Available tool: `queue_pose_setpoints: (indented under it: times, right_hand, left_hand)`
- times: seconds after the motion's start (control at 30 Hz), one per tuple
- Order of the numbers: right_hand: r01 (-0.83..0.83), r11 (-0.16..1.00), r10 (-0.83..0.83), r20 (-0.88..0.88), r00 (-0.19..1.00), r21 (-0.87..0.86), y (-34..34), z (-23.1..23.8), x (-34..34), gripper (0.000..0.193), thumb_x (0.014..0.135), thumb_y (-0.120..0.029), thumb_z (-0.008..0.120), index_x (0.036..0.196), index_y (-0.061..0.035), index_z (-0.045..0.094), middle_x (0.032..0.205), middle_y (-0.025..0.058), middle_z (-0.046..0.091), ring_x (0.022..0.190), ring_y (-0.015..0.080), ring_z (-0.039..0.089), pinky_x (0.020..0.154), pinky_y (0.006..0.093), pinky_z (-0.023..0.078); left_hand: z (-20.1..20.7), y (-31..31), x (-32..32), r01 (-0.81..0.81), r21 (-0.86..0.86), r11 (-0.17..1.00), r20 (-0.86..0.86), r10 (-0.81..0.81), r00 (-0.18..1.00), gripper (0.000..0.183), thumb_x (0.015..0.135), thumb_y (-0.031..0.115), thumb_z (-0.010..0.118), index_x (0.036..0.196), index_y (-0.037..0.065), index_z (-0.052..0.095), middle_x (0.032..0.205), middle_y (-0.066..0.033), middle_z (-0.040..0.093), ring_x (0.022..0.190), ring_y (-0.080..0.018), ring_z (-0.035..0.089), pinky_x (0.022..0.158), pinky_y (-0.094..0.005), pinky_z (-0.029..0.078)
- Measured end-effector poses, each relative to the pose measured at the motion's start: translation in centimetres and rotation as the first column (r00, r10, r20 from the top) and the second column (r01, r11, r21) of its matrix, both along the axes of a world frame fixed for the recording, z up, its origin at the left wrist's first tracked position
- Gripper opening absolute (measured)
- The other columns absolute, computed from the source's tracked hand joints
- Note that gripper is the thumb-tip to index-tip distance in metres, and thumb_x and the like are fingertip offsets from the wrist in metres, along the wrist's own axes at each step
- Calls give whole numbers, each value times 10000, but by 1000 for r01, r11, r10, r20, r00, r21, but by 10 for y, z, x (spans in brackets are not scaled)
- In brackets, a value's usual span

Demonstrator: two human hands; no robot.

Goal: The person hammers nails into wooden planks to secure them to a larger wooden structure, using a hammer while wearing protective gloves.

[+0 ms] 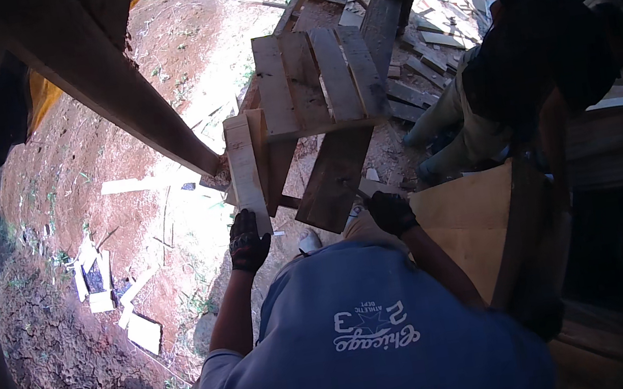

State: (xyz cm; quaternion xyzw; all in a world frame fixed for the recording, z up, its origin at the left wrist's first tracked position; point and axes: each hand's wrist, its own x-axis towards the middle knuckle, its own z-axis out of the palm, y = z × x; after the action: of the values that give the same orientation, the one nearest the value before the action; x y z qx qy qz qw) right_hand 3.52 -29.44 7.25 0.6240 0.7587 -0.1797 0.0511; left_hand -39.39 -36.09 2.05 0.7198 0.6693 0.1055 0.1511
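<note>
1. The slatted wooden frame stands beyond both hands, directly ahead of the person and above the reddish ground; its near edge faces the grey-blue shirt.
2. The left hand, in a dark glove, lies over the lower end of a pale board, fingers extended. This board comes down from the frame's near left corner, so the touch probably steadies that side.
3. The right hand, also gloved, is curled just beside the lower right edge of a wide dark board, which slopes down from under the frame's near edge. I cannot tell whether it grips that edge or something small.
4. The hands are spread apart with the dark board between them, perhaps to keep the frame from tipping or twisting.
5. Loose boards lie beyond the frame's far right corner, near a bending co-worker; pale offcuts lie on the ground to the left.
</note>
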Motion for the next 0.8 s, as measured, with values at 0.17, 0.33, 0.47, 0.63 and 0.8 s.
queue_pose_setpoints:
  times: [0.17, 0.33, 0.47, 0.63, 0.8]
  right_hand:
    - [116, 988, -113, -29, 993, 99, 26, -58, -55, 439, 1125, -472, 488, 1192, -90, 693, 1113, 211, 775, 969, 427, 769, 864, 573, 612]
    - [72, 994, -86, 188, 978, 77, 33, -121, -72, 425, 1134, -469, 497, 1302, -123, 677, 1148, 201, 753, 1025, 425, 761, 866, 553, 620]
    - [46, 998, -43, 84, 996, -34, 47, -125, -88, 431, 1130, -478, 498, 1355, -149, 661, 1174, 208, 745, 1054, 428, 755, 887, 557, 614]
    - [20, 992, -22, -15, 1000, -125, 42, -117, -77, 450, 1126, -490, 499, 1423, -182, 641, 1206, 216, 736, 1089, 433, 748, 913, 562, 607]
    - [-66, 990, 53, -106, 993, -124, 25, -92, -57, 474, 1122, -501, 499, 1487, -226, 627, 1233, 232, 725, 1129, 440, 737, 953, 573, 591]
  left_hand:
    - [7, 7, -1, -20, -180, 984, 44, 29, 999, 792, 924, 305, 758, 1582, -25, 466, 1679, -299, 430, 1598, -455, 369, 1289, -508, 379]
    - [3, 13, 5, -27, -187, 982, 48, 36, 998, 782, 923, 373, 746, 1567, 10, 489, 1678, -275, 432, 1593, -438, 374, 1259, -513, 421]
    - [4, 16, -3, 5, -190, 982, 46, 4, 999, 789, 915, 380, 754, 1555, 2, 489, 1664, -273, 441, 1570, -422, 406, 1222, -520, 461]
    - [16, 19, 1, 17, -279, 960, 55, -2, 999, 800, 926, 391, 760, 1569, 9, 476, 1697, -257, 403, 1583, -416, 392, 1216, -519, 465]
    - [6, 17, -17, 26, -273, 962, 10, -24, 1000, 806, 956, 433, 755, 1594, 32, 471, 1725, -239, 377, 1598, -410, 379, 1236, -511, 441]
